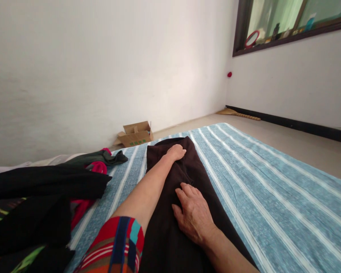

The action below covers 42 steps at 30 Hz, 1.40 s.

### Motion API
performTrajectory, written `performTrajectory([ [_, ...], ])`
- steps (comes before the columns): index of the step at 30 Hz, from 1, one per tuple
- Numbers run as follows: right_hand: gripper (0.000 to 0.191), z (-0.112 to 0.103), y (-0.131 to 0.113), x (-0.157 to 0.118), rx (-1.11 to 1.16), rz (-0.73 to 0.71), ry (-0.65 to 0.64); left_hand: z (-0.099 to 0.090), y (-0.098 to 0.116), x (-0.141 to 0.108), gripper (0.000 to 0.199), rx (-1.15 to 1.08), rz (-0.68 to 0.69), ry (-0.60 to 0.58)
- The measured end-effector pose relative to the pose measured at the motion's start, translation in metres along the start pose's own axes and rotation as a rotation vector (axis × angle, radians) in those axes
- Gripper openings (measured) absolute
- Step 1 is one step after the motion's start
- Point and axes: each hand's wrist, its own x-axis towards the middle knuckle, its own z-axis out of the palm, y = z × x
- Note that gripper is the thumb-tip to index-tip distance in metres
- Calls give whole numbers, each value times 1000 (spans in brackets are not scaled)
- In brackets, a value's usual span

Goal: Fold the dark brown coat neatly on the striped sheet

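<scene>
Dark brown trousers (165, 227) lie lengthwise on a bed with a blue and white striped sheet (244, 182), waist end away from me. My left hand (176, 152) reaches to the upper part of the trousers near the waistband, its fingers curled down against the fabric; what they pinch, if anything, is too small to make out. Nearer to me, my right hand (193, 212) rests palm down on the trousers with its fingers apart and holds nothing.
At the left lies a heap of dark and pink clothes (45, 182). Beyond the bed stand an open cardboard box (136, 137) by the wall and a broom (238, 113) on the floor. A window ledge (287, 38) at upper right holds a red-framed mirror (252, 39) and bottles.
</scene>
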Motion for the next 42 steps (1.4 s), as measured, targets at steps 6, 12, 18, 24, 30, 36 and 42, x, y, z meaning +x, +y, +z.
performTrajectory([
  [6, 31, -1, 0, -1, -15, -4, -2, -23, -6, -24, 32, 7, 45, 125],
  [12, 31, -1, 0, -2, -16, 2, -7, -28, -12, -72, 33, -6, 90, 166],
  [18, 31, 0, 0, -2, -17, -2, -3, 5, -10, -87, 49, -45, 8, 120],
  [24, 31, 0, 1, -2, -22, -6, 3, 25, -13, -72, 65, -90, -93, 7],
  [30, 33, 2, 2, -3, -20, -12, 13, 21, -12, -73, 69, -99, -106, -42],
  [36, 33, 1, 1, -4, -35, -11, 7, 16, -3, -80, 58, -70, -114, 40],
  [42, 32, -2, 0, -4, -31, -10, -1, -8, 9, -104, 47, -29, -144, 203],
])
